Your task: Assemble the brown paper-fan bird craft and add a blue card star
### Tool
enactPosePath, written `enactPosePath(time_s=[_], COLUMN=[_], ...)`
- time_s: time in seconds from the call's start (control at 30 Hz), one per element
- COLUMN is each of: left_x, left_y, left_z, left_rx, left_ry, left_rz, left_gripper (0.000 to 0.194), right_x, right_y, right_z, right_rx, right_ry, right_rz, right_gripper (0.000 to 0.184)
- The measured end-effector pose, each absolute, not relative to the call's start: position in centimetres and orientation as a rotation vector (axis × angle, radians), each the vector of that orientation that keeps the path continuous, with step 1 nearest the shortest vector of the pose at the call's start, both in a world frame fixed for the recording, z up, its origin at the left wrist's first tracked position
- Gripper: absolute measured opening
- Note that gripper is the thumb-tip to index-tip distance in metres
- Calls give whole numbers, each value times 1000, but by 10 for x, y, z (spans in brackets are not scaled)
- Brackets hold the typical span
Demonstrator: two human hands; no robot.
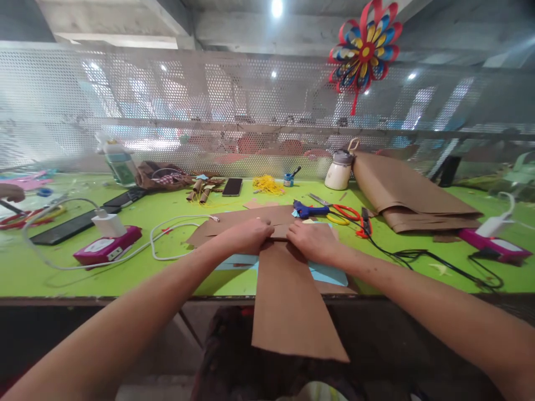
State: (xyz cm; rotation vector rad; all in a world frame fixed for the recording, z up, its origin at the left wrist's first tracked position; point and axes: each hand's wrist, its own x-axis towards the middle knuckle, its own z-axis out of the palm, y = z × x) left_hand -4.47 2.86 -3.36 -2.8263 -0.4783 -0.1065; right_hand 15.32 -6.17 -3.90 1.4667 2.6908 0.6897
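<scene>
A strip of brown kraft paper (288,295) lies across the table edge and hangs down toward my lap. At its far end, my left hand (253,234) pinches the rolled or folded edge with closed fingers. Close on the other side, my right hand (311,239) grips the same edge, fingers curled over it. Beneath the strip lie light-blue paper pieces (330,274) and another brown sheet (242,218). Just beyond my right hand rests a blue glue gun (311,209), with red-and-yellow-handled scissors (345,213) beside it.
Purple power strips (109,245) with white cables stand left and right. Folded brown paper (413,189) and a white jug (338,170) are at the back right. A phone (232,187), yellow string (268,184) and small paper rolls (200,190) lie behind. Another person's hand (11,192) shows far left.
</scene>
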Motion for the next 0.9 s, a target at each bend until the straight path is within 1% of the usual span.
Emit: enactPosePath(time_s=[0.07, 0.17, 0.3, 0.5, 0.67, 0.73, 0.8, 0.9], left_x=[-48, -53, -54, -53, -52, -48, -41, -30], left_y=[31, 32, 28, 19, 25, 30, 32, 33], left_z=[-39, -44, -47, -43, -17, -2, 8, 10], left_rx=[-2806, -2767, -2729, -2881, -3016, -3081, -3152, -3231], left_ry=[-431, -411, -432, -604, -658, -712, -814, -873], left_rz=[-154, -211, -227, -239, -189, -216, -314, -333], left_gripper=[15, 15, 14, 20, 16, 21, 28, 36], right_x=[150, 146, 146, 149, 148, 150, 151, 151], right_y=[-63, -61, -58, -58, -61, -64, -65, -63], right_z=[-38, -38, -40, -41, -39, -37, -36, -32], right_rx=[1342, 1186, 1107, 1114, 1151, 1227, 1321, 1374], right_ry=[2687, 2666, 2628, 2621, 2647, 2655, 2662, 2691], right_rz=[730, 769, 816, 852, 886, 917, 953, 982], right_gripper=[21, 20, 18, 17, 17, 17, 18, 20])
